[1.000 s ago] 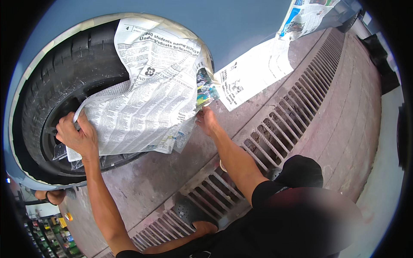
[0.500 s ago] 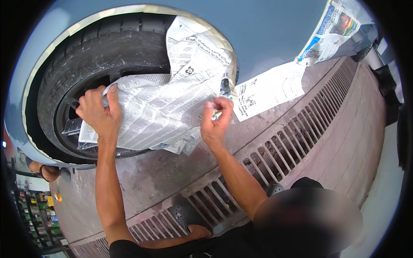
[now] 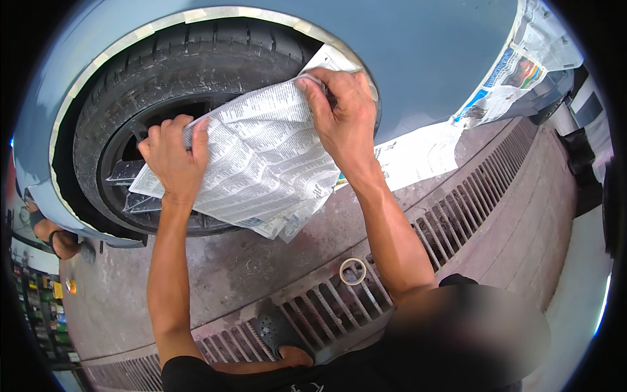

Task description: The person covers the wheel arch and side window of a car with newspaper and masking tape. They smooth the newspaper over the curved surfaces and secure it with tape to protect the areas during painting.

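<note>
A large sheet of newspaper (image 3: 261,163) hangs over the right part of a car wheel with a black tyre (image 3: 196,62). My left hand (image 3: 175,157) pinches the sheet's upper left edge in front of the rim spokes. Higher up, my right hand (image 3: 346,114) grips the paper near the right side of the wheel arch, thumb against the folded edge. Pale masking tape (image 3: 134,29) lines the arch of the blue-grey body panel (image 3: 424,52). Part of the paper behind my right hand is hidden.
More newspaper (image 3: 418,155) covers the lower body to the right. A tape roll (image 3: 353,283) lies on the metal floor grate (image 3: 320,307), near a dark clog (image 3: 274,330). Another person's leg (image 3: 52,235) shows at far left, above stocked shelves (image 3: 46,307).
My right hand has risen and now grips the newspaper near the arch. The sheet's upper part has folded down, baring more tyre. The tape roll has come into sight.
</note>
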`<state>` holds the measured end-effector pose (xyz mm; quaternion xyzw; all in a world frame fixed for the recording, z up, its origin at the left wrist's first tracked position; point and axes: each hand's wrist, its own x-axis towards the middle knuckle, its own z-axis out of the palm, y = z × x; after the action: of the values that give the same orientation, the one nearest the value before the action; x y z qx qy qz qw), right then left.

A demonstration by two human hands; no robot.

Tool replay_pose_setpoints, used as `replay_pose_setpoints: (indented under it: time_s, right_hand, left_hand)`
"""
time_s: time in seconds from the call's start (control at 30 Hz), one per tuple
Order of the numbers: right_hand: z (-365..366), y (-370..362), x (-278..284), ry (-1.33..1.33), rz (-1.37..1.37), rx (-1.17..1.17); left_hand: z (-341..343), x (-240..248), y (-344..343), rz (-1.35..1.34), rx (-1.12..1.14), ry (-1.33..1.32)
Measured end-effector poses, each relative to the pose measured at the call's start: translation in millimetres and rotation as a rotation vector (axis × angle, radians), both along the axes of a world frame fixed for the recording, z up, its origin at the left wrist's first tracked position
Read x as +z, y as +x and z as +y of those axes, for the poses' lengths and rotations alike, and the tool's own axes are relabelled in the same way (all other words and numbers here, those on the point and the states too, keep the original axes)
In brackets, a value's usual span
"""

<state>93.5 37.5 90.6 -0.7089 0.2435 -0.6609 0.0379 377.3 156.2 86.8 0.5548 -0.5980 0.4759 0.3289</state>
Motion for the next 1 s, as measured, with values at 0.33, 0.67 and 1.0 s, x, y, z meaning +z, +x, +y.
replay_pose_setpoints:
  time_s: [0.33,0.67,1.0]
  right_hand:
    - [16.6,26.7,7.1,0.105,-0.025,-0.214]
    - [51.2,63.2,-17.6,0.078,0.127,-0.123]
    - [38.8,42.2,-22.1,0.143,-0.022,0.151]
  left_hand:
    - [6.1,11.5,2.5,-0.083,0.073,-0.017]
    - [-0.7,6.2,23.0,-0.140,0.112,-0.088]
    - [-1.3,5.7,-4.8,-0.186,-0.061,-0.201]
